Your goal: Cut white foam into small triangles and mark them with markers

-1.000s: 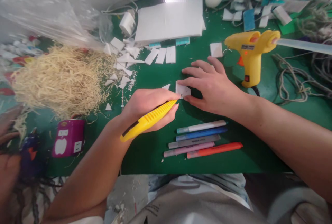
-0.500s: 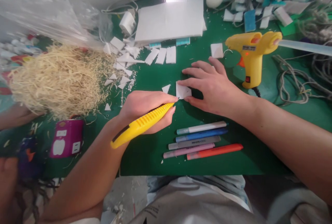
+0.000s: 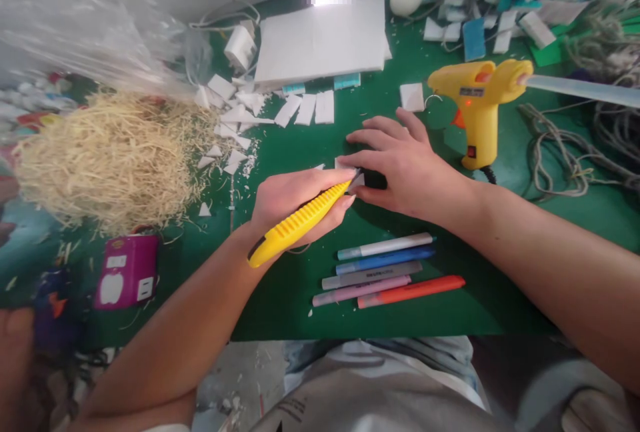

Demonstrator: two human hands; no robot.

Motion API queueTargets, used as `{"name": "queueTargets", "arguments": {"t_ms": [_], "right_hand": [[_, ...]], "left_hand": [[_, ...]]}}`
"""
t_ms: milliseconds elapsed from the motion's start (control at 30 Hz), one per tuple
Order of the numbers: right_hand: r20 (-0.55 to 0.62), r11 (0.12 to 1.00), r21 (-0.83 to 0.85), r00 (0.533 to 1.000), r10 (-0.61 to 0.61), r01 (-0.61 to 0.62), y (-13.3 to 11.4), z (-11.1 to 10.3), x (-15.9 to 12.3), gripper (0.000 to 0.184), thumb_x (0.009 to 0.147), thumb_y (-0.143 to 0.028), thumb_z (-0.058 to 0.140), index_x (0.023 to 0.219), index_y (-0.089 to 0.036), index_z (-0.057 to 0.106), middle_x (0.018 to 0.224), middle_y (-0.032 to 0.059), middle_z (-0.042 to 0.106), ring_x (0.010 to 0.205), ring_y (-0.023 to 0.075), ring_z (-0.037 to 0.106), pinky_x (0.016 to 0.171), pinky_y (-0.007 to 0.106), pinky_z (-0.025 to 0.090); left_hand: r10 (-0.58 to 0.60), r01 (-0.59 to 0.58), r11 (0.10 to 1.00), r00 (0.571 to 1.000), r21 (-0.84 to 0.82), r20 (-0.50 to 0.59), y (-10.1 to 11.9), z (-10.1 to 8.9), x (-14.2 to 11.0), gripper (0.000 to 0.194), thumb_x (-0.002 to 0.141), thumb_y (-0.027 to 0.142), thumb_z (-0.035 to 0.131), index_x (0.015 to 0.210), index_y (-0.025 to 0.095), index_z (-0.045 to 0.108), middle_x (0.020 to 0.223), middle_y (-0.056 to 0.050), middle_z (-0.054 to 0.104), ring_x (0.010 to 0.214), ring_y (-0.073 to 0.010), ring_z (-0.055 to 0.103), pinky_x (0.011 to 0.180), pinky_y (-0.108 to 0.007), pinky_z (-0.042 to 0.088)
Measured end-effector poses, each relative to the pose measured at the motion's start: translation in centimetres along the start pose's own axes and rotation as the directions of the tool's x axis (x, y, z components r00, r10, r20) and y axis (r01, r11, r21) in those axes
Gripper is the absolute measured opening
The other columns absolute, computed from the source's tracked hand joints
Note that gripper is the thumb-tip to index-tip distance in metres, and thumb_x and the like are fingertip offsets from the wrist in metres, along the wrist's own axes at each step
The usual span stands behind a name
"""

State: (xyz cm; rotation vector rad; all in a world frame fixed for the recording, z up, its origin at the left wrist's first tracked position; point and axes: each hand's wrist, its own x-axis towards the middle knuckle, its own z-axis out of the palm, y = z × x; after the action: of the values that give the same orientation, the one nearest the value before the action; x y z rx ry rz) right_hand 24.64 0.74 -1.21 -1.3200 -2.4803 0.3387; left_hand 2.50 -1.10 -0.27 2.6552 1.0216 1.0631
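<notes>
My left hand (image 3: 295, 202) is closed round a yellow utility knife (image 3: 300, 222), its tip against a small white foam piece (image 3: 350, 172) on the green table. My right hand (image 3: 400, 162) lies on that piece with fingers stretched flat, pressing it down and hiding most of it. A small white offcut (image 3: 320, 167) lies just left of the piece.
Several coloured markers (image 3: 385, 269) lie near the front edge. A yellow glue gun (image 3: 475, 105) stands at right beside tangled cord (image 3: 565, 152). White foam board (image 3: 320, 39), foam scraps (image 3: 240, 119), a straw pile (image 3: 110, 159) and a purple box (image 3: 127, 272) lie left and back.
My left hand has pushed the knife forward again so its tip meets the foam piece. My right hand has shifted slightly left and now covers more of the piece.
</notes>
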Motion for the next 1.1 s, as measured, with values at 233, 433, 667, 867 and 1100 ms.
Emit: {"name": "queueTargets", "arguments": {"t_ms": [233,433,667,867,1100], "right_hand": [[-0.026,1.0,-0.006,1.0,-0.001,0.001,0.29,0.42,-0.05,0.031,0.094,-0.039,0.072,0.124,-0.037,0.08,0.142,0.0014,0.072,0.148,0.0389,0.053,0.133,0.067,0.027],[-0.009,1.0,-0.011,1.0,0.001,-0.001,0.23,0.16,-0.09,0.033,0.095,-0.039,0.07,0.127,-0.04,0.079,0.144,0.0002,0.071,0.148,0.039,0.052,0.133,0.068,0.025],[-0.008,1.0,-0.003,1.0,-0.008,0.008,0.06,0.07,-0.07,0.034,0.096,-0.037,0.068,0.127,-0.036,0.08,0.144,0.0035,0.071,0.148,0.0415,0.052,0.132,0.072,0.024],[-0.002,1.0,-0.005,1.0,-0.002,0.002,-0.16,0.0,-0.12,0.035,0.095,-0.035,0.069,0.128,-0.029,0.08,0.145,0.0068,0.072,0.148,0.04,0.052,0.133,0.069,0.025],[-0.062,1.0,-0.011,0.998,-0.03,0.029,0.14,0.47,-0.29,0.031,0.093,-0.035,0.071,0.123,-0.036,0.079,0.14,0.0023,0.074,0.146,0.0399,0.054,0.131,0.071,0.029]], "left_hand": [[-0.027,0.026,1.0,0.998,0.008,0.053,-0.11,-0.13,0.04,0.016,0.1,0.026,0.069,0.114,0.028,0.075,0.108,0.002,0.086,0.091,-0.0182,0.085,0.086,-0.024,0.069],[-0.029,0.032,0.999,0.995,-0.031,0.096,-0.28,-0.22,0.07,0.017,0.1,0.031,0.068,0.115,0.033,0.075,0.109,0.003,0.085,0.092,-0.0208,0.085,0.084,-0.03,0.072],[-0.097,0.099,0.995,0.992,-0.022,0.081,0.03,-0.26,0.04,0.016,0.1,0.03,0.068,0.113,0.032,0.077,0.109,0.002,0.085,0.092,-0.0212,0.085,0.085,-0.031,0.072],[-0.05,0.056,0.997,0.993,-0.057,0.109,-0.19,-0.23,0.13,0.019,0.097,0.029,0.07,0.115,0.032,0.077,0.108,0.002,0.086,0.09,-0.0213,0.085,0.083,-0.029,0.07],[-0.067,0.072,0.996,0.994,-0.052,0.084,-0.2,-0.16,0.05,0.016,0.1,0.03,0.068,0.11,0.025,0.079,0.107,0.0,0.086,0.09,-0.0188,0.084,0.086,-0.023,0.067]]}}
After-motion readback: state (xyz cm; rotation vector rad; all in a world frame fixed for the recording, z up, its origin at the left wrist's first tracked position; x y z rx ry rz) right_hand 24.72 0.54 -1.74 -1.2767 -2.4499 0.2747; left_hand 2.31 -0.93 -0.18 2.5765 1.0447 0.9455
